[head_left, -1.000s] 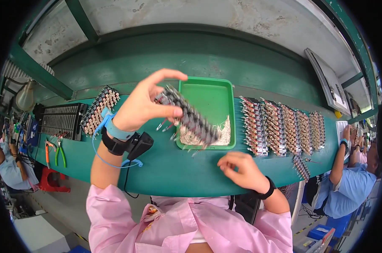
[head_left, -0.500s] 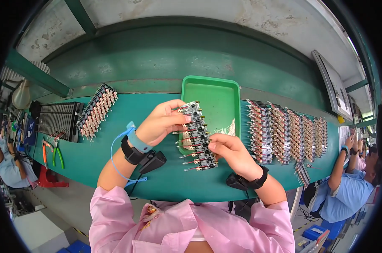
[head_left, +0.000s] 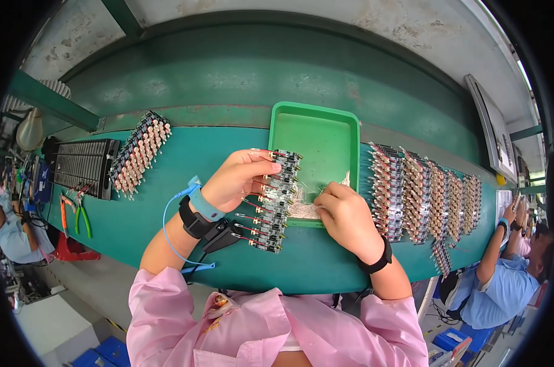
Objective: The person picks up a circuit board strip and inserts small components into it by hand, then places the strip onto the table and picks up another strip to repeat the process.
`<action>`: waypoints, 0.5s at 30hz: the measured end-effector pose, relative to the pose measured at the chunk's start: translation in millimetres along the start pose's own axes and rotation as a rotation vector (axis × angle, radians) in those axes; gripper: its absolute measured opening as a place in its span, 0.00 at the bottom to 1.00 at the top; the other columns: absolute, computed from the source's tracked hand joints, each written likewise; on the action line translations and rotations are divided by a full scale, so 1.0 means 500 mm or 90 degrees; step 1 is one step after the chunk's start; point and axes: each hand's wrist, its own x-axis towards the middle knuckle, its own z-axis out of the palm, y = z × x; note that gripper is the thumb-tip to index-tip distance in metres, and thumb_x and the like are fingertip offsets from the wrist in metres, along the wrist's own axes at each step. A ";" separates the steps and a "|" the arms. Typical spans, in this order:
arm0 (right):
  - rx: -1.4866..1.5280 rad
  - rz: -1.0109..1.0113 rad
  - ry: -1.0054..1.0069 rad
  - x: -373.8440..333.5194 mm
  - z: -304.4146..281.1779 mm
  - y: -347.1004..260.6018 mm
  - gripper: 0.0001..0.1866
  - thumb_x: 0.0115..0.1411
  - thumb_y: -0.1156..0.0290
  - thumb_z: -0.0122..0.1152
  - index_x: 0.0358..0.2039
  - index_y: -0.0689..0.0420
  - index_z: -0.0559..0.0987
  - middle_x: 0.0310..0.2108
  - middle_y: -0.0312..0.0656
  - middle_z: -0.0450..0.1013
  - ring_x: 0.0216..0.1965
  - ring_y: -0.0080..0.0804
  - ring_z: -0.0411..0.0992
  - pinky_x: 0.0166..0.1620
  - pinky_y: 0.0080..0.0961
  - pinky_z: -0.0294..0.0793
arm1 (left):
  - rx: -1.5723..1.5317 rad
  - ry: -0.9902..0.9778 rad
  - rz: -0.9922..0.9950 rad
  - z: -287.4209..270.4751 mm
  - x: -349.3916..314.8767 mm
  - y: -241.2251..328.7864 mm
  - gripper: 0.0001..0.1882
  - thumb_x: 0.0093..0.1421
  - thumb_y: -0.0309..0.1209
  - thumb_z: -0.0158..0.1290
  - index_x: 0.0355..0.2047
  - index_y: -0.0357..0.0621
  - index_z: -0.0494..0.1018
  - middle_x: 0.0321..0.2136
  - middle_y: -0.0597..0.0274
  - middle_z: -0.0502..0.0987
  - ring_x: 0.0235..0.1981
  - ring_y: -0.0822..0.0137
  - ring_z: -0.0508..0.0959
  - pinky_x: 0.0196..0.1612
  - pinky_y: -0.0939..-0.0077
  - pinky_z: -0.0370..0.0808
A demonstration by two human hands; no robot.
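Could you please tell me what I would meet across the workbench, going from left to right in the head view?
Black slotted rack → angled stack of circuit-board strips → left hand → held circuit-board strip → right hand → rows of stacked circuit-board strips.

A stained wall (head_left: 399, 24) is seen beyond the green bench (head_left: 320, 266); a red stool (head_left: 72, 249) is placed before the bench's left end.
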 end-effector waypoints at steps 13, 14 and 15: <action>0.046 -0.049 0.117 0.007 -0.001 -0.004 0.04 0.44 0.82 0.56 0.24 0.62 0.73 0.24 0.41 0.65 0.26 0.36 0.67 0.28 0.27 0.66 | 0.187 0.015 0.028 0.023 -0.021 -0.015 0.05 0.55 0.30 0.51 0.29 0.43 0.71 0.23 0.72 0.72 0.22 0.82 0.70 0.24 0.87 0.69; 0.045 -0.049 0.118 0.008 -0.003 -0.006 0.04 0.44 0.82 0.56 0.24 0.62 0.73 0.24 0.41 0.65 0.26 0.36 0.67 0.28 0.27 0.66 | 0.210 0.029 0.018 0.028 -0.027 -0.013 0.05 0.55 0.29 0.51 0.30 0.43 0.70 0.24 0.71 0.73 0.22 0.82 0.71 0.24 0.87 0.69; 0.093 -0.022 0.106 0.009 -0.006 -0.009 0.04 0.44 0.83 0.56 0.24 0.62 0.73 0.23 0.41 0.66 0.25 0.34 0.67 0.26 0.25 0.66 | 0.233 0.043 0.009 0.034 -0.033 -0.011 0.05 0.55 0.29 0.50 0.32 0.43 0.70 0.24 0.70 0.73 0.23 0.82 0.71 0.24 0.88 0.69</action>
